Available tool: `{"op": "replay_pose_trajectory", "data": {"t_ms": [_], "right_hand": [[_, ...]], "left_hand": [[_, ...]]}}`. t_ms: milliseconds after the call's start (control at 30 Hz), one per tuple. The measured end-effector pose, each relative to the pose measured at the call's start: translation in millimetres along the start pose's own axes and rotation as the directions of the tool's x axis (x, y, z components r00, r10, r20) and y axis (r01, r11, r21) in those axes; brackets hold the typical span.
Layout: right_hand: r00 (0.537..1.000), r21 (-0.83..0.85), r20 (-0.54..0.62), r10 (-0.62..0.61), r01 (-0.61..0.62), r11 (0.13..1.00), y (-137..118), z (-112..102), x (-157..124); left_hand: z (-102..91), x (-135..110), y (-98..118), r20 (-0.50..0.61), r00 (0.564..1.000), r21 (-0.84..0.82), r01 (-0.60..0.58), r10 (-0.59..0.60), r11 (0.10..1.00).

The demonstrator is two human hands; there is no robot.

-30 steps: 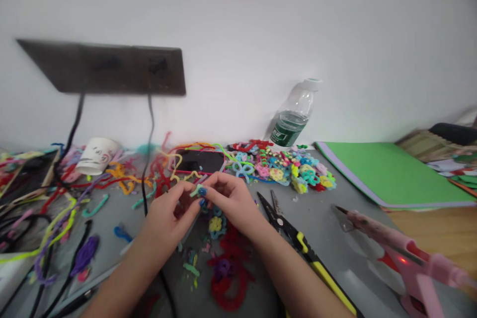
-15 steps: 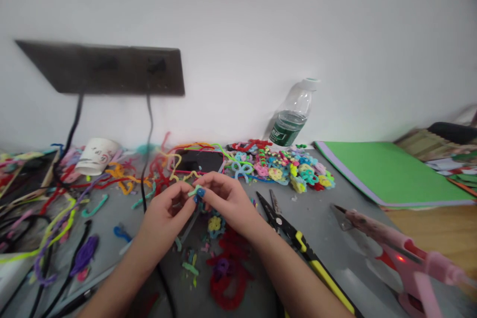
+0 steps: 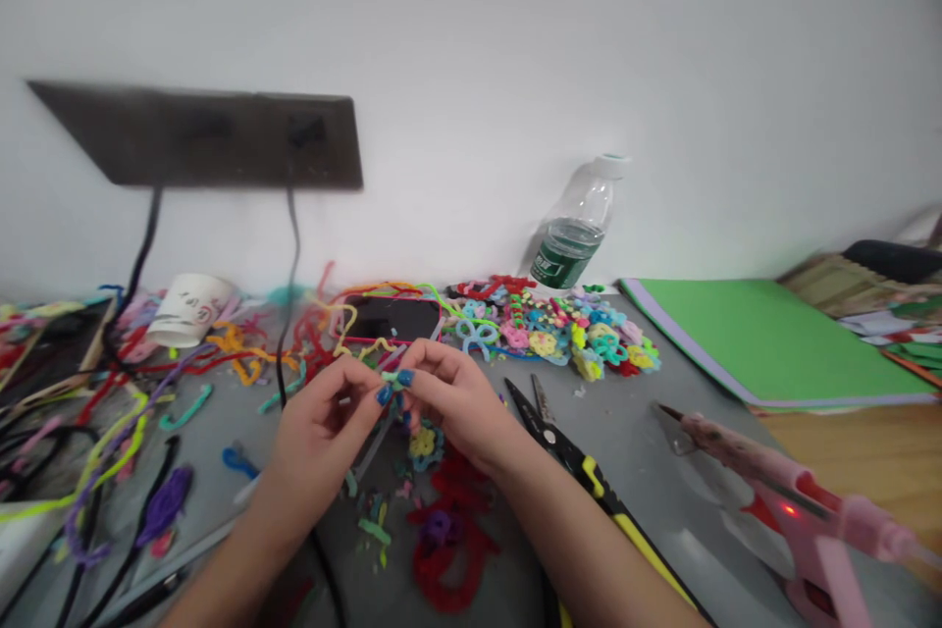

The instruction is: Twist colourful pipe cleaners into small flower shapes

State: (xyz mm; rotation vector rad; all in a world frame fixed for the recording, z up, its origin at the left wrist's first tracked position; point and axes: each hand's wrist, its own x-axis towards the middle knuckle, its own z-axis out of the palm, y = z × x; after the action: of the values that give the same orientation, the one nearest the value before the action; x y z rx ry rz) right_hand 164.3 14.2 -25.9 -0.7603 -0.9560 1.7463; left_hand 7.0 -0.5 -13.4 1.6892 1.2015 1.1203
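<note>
Both hands meet over the middle of the grey table, fingertips nearly touching. My left hand pinches one end of a short light-green pipe cleaner piece between thumb and forefinger. My right hand pinches the same small piece from the other side, its blue-painted thumbnail against it. Most of the piece is hidden by the fingers. Just under the right hand lies a yellow and blue pipe cleaner flower. Closer to me are red pipe cleaner loops with a purple coil, and small green scraps.
Yellow-black pliers and a pink glue gun with a red light lie at right. Behind are a phone, a heap of pipe cleaner flowers and a water bottle. Green sheets, a paper cup and black cables flank them.
The fingertips have shifted slightly around the light-green piece, and the right thumb has moved a little to the right. Both hands keep their pinch. Other things stay in place.
</note>
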Motion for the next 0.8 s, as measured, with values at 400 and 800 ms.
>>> {"op": "replay_pose_trajectory", "data": {"t_ms": [400,800], "right_hand": [[0.983,0.146,0.103,0.154,-0.169,0.975,-7.0,1.6,-3.0],[0.998,0.033,-0.032,0.045,-0.044,0.998,-0.7,-4.1,1.5]], "left_hand": [[-9.5,-7.1,-1.8,-0.016,0.912,0.381,-0.374,0.411,0.845],[-7.6,0.7,-6.2,0.005,0.979,0.380,-0.192,0.205,0.905]]}}
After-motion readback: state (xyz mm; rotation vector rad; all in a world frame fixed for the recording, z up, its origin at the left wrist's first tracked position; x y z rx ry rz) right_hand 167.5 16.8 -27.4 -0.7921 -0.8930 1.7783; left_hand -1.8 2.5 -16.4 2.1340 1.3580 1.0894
